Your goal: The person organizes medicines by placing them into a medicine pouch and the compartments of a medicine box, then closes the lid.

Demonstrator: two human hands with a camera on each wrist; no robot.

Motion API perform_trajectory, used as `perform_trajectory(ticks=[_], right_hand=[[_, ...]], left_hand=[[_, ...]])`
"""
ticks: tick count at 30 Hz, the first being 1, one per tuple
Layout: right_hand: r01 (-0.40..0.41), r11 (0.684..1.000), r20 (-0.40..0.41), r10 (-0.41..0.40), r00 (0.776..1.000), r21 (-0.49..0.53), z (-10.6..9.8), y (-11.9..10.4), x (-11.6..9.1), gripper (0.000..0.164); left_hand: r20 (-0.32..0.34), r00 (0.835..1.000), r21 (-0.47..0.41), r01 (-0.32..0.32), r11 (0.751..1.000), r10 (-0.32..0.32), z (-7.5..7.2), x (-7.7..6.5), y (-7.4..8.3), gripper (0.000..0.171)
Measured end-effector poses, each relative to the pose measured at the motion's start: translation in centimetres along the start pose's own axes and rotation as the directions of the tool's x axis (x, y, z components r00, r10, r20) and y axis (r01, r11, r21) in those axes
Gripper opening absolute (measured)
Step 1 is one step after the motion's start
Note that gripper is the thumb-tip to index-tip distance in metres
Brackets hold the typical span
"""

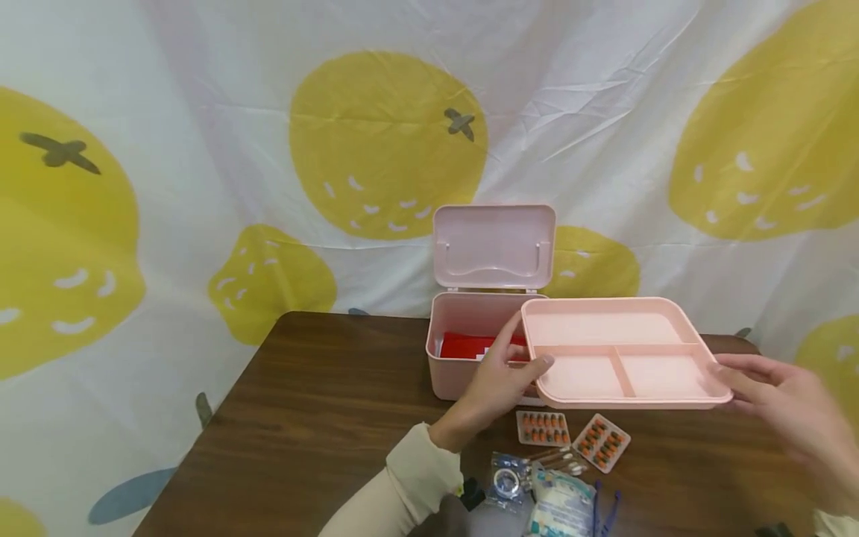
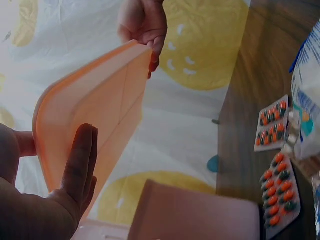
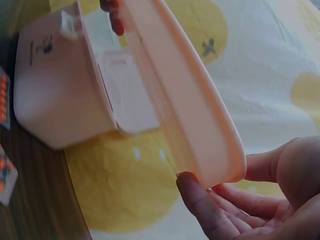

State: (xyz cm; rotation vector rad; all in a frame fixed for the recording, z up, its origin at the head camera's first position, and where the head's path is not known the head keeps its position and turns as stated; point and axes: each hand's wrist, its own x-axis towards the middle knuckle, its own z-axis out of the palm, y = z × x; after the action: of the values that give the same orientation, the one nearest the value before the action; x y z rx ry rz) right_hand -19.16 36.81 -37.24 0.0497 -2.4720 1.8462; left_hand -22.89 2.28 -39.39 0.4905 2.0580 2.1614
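A pink divided tray (image 1: 607, 324) with three compartments is held up in the air, tilted toward the head camera. My left hand (image 1: 496, 380) grips its left end, thumb on the rim and fingers underneath, as the left wrist view shows. At the other end my right hand (image 1: 785, 395) pinches the corner between thumb and fingers. Behind and left of the tray stands a pink box (image 1: 446, 377) with its lid (image 1: 494, 246) raised. Inside the box lies a red pouch (image 1: 463, 345) with a white mark, partly hidden by the left hand.
On the brown table (image 1: 322, 403) lie two capsule blister packs (image 1: 542, 429), cotton swabs (image 1: 560, 459), a bagged roll of tape (image 1: 506, 481), a white-and-blue packet (image 1: 562, 503) and blue tweezers (image 1: 609, 514). A lemon-print curtain (image 1: 389, 276) hangs behind the table.
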Motion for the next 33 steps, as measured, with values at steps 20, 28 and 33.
perform_trajectory(ticks=[20,28,33], right_hand=[[0.149,0.981,0.307,-0.105,0.946,-0.122,8.0,-3.2,-0.2,0.064],[0.149,0.986,0.369,-0.111,0.923,-0.077,11.8,-4.0,-0.5,0.068],[0.167,0.986,0.449,-0.156,0.88,0.015,14.2,-4.1,-0.7,0.076]], left_hand=[[0.117,0.992,0.054,0.047,0.997,-0.053,-11.0,-4.1,2.7,0.097],[0.103,0.982,0.134,0.141,0.981,-0.155,-14.9,-6.4,3.1,0.1],[0.109,0.983,0.186,0.128,0.974,-0.15,-17.4,-7.8,3.1,0.094]])
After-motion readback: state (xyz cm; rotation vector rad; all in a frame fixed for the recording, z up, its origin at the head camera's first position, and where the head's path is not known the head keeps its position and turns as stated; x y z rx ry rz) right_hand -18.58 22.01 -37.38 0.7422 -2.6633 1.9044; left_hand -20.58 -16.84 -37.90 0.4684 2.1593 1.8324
